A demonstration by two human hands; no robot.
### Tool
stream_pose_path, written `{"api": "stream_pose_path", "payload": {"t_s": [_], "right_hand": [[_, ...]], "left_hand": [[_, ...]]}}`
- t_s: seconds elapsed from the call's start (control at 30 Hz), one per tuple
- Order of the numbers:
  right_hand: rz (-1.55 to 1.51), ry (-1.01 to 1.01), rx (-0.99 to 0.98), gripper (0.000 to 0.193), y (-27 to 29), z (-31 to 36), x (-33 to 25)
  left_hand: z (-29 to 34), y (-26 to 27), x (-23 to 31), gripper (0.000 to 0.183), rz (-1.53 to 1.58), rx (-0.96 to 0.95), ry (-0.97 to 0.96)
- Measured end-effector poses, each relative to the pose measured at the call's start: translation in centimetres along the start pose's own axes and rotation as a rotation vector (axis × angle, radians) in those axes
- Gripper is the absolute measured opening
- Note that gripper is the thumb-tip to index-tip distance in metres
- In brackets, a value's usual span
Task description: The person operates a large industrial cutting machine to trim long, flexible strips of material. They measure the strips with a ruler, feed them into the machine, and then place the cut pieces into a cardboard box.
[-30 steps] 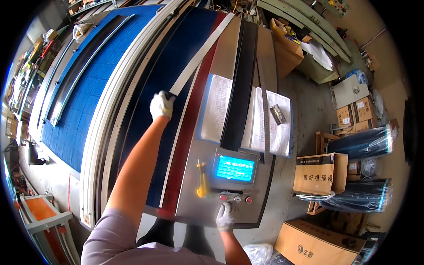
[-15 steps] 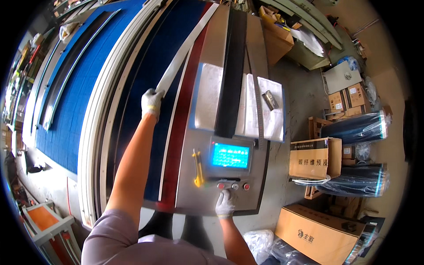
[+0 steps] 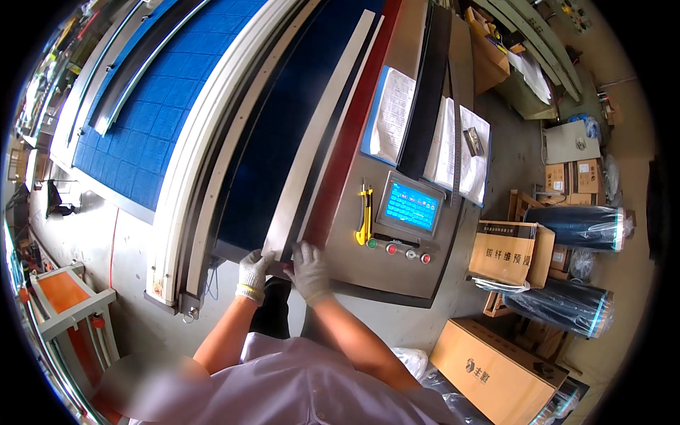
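Observation:
A long, flat pale strip (image 3: pixel 322 131) lies along the right side of the dark blue machine bed (image 3: pixel 273 134), parallel to the red band (image 3: pixel 343 156). My left hand (image 3: pixel 252 278), in a whitish knit glove, is closed on the strip's near end at the bed's front edge. My right hand (image 3: pixel 310 273), gloved alike, lies just to the right over the near end of the red band, its fingers stretched forward. I cannot tell whether it touches the strip.
Right of the band, the steel panel carries a yellow utility knife (image 3: pixel 365 216), a lit screen (image 3: pixel 411 205) and push buttons (image 3: pixel 392 249). Beyond lie papers (image 3: pixel 393 113) and a long black bar (image 3: pixel 425 92). A white rail (image 3: pixel 205 134) runs left; cardboard boxes (image 3: pixel 496 368) stand right.
My left hand has come back toward me with the strip's near end, and the strip now lies straighter along the bed. My right hand has left the buttons and moved left beside it.

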State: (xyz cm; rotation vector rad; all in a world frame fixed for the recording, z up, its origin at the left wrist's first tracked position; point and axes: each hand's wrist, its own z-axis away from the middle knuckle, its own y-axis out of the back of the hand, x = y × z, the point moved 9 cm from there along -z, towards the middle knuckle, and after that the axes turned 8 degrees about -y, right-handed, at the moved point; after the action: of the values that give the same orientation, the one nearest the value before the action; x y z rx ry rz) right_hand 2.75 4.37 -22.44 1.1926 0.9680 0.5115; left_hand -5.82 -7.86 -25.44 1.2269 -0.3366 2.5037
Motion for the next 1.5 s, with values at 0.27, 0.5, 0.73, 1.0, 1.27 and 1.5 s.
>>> {"api": "stream_pose_path", "payload": {"t_s": [0.27, 0.5, 0.73, 1.0, 1.27, 1.5], "right_hand": [[0.038, 0.16, 0.151, 0.025, -1.1, 1.1, -0.7], [-0.051, 0.287, 0.217, 0.023, 3.7, 4.6, -2.9], [-1.26, -0.747, -0.082, 0.037, 1.5, 3.6, 6.0], [-1.891, -0.725, -0.4, 0.025, 8.6, -6.8, 6.8], [-1.455, -0.132, 0.462, 0.058, 41.5, 1.0, 18.0], [-1.056, -0.196, 0.872, 0.038, 60.3, 26.5, 32.1]], "left_hand": [[-1.7, 1.2, -7.4, 0.021, 0.4, -0.178, 0.22], [0.9, -4.7, -6.0, 0.013, 0.651, -0.506, 0.48], [4.8, -4.6, 2.4, 0.023, -0.173, -0.396, -0.107], [9.7, -9.3, 2.3, 0.026, -0.774, -0.755, -0.809], [7.8, -14.0, 0.1, 0.059, -0.901, -0.7, -0.752], [12.7, -29.2, -5.2, 0.053, -1.385, -0.958, -1.092]]}}
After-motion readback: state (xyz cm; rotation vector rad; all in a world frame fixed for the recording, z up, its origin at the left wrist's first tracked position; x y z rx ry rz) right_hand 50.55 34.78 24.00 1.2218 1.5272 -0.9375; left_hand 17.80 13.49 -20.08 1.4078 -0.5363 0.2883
